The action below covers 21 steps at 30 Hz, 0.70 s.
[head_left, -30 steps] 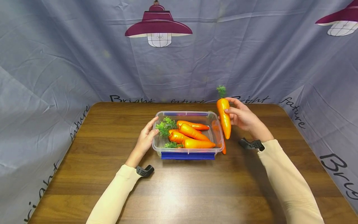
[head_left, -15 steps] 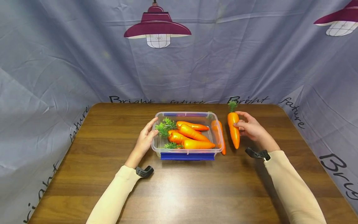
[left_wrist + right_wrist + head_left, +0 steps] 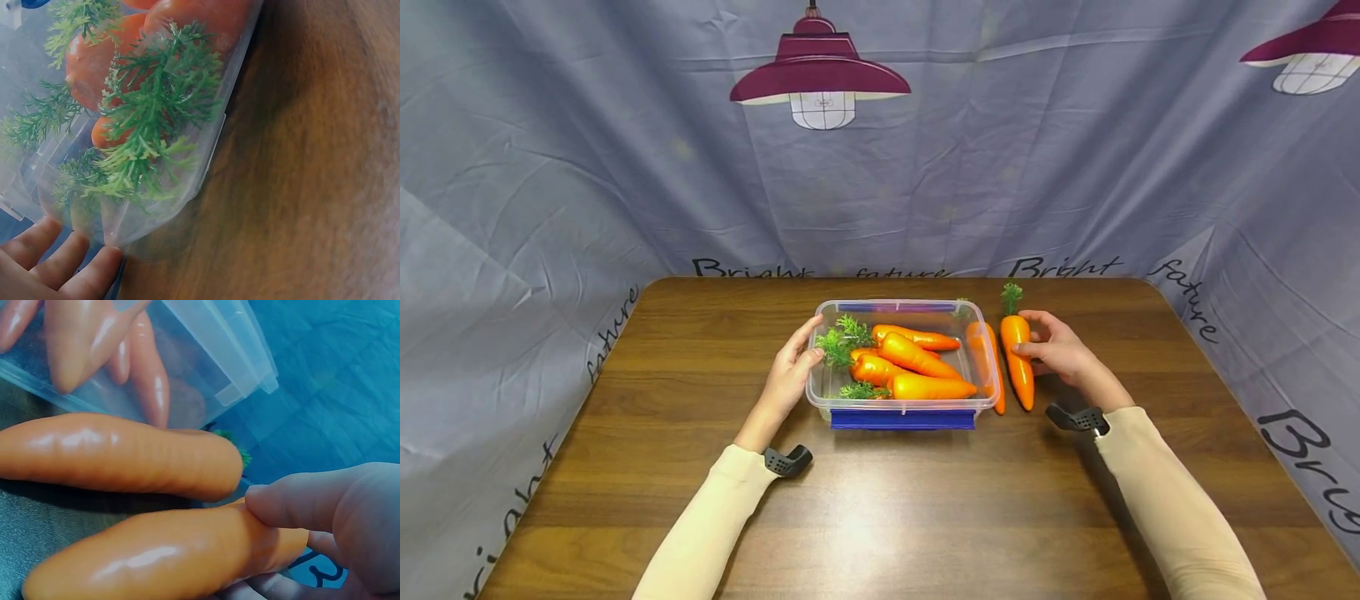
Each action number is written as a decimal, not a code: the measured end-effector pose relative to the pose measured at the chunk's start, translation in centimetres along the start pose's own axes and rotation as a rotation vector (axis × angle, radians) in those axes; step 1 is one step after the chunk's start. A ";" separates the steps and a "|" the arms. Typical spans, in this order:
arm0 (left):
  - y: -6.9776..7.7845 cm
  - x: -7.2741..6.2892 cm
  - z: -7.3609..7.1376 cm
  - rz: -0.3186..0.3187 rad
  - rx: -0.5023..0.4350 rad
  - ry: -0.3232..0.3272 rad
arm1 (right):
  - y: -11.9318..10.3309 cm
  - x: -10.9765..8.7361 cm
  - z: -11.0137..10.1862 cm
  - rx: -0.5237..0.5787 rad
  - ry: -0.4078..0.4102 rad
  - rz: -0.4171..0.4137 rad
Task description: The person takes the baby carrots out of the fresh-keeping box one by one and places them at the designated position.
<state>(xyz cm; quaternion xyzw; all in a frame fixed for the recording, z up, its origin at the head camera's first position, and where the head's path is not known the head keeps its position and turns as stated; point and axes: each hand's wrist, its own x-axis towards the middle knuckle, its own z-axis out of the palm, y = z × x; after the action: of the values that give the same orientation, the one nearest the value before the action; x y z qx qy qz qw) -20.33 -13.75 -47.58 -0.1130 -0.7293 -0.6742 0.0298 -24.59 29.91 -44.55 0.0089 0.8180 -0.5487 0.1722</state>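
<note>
My left hand [image 3: 785, 372] rests against the left end of a clear plastic food container [image 3: 904, 405] with blue latches. In the left wrist view, its fingertips [image 3: 100, 262] press the outer wall with fairly straight fingers. Inside lie several orange carrots [image 3: 916, 355] with green leafy tops [image 3: 156, 106], mostly pointing right. My right hand [image 3: 1063, 354] pinches another carrot [image 3: 1018, 371] near its thick end, thumb on top, leaves toward the back. This carrot is low over the table, just right of a loose carrot [image 3: 112, 453] lying along the container's right side.
Brown wooden table [image 3: 880, 517] extends in front of the container and to both sides. A grey-blue curtain [image 3: 955, 167] printed with lamps and lettering hangs behind the table and at its sides.
My right hand has brought the carrot down from a raised position beside the container, first rightward, then slightly back left beside the loose carrot. The left hand and container have stayed put.
</note>
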 end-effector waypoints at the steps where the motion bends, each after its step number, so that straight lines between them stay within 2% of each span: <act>1: 0.0 0.0 0.0 0.000 0.000 0.000 | 0.0 0.0 0.1 -0.012 0.004 0.000; 13: 0.0 0.0 0.0 0.003 -0.010 0.000 | -0.1 0.0 1.0 -0.043 0.038 0.028; 21: 0.0 0.0 0.0 -0.007 -0.016 0.004 | -0.4 -0.3 0.9 -0.100 0.068 0.046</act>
<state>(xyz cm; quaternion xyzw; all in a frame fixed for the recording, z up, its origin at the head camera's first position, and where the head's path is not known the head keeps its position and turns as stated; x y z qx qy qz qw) -20.32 -13.71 -47.61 -0.1094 -0.7240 -0.6805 0.0282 -24.14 29.01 -44.43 0.0377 0.8494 -0.5024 0.1571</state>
